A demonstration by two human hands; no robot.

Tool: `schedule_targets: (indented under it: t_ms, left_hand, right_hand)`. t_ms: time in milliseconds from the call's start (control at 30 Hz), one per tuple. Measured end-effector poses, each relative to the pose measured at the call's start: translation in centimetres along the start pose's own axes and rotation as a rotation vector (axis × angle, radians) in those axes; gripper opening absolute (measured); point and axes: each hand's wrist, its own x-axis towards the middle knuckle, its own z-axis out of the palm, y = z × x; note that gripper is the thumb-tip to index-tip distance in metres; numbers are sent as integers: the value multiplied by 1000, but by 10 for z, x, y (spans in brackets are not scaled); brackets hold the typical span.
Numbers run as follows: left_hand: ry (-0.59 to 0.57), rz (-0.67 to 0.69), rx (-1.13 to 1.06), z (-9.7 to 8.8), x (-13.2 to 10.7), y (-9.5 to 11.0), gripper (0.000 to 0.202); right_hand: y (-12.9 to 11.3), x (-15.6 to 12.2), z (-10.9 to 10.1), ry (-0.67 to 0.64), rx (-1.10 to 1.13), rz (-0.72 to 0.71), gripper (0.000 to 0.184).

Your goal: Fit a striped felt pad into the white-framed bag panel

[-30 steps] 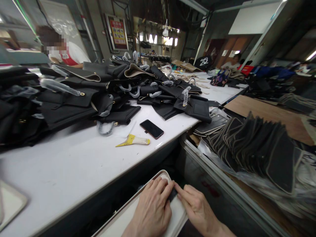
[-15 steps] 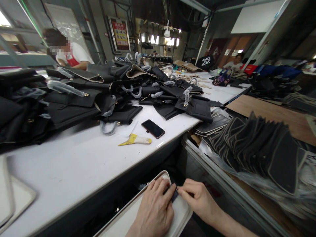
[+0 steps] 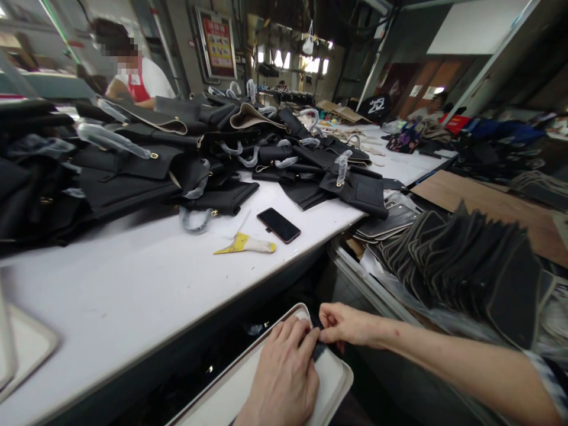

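A cream panel (image 3: 331, 378) with a dark edge lies in front of me, below the table's edge. My left hand (image 3: 284, 378) rests flat on it, fingers stretched toward its far corner. My right hand (image 3: 344, 325) reaches in from the right, its fingers pinched on a small black piece (image 3: 318, 351) at that corner, right against my left fingertips. Most of the black piece is hidden by the fingers.
The white table (image 3: 133, 296) holds a pile of black bags (image 3: 186, 160), a phone (image 3: 278, 225) and a yellow-tipped scraper (image 3: 246, 244). A row of black panels (image 3: 465, 260) stands on the right. A person in a red apron (image 3: 137, 83) sits beyond the pile.
My right hand has risen and moved toward the panel's far corner, pinching the black piece. My forearm now stretches in from the right. The view has shifted slightly.
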Motion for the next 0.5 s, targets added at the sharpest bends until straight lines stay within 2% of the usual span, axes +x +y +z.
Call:
schedule_targets:
  t_ms: [267, 500]
  left_hand:
    - [-31, -27, -55, -4, 3, 2, 32]
    - [19, -3, 0, 4, 2, 1, 32]
  right_hand:
    - [-12, 15, -10, -150, -92, 160, 36]
    - [-10, 17, -9, -143, -147, 148, 36]
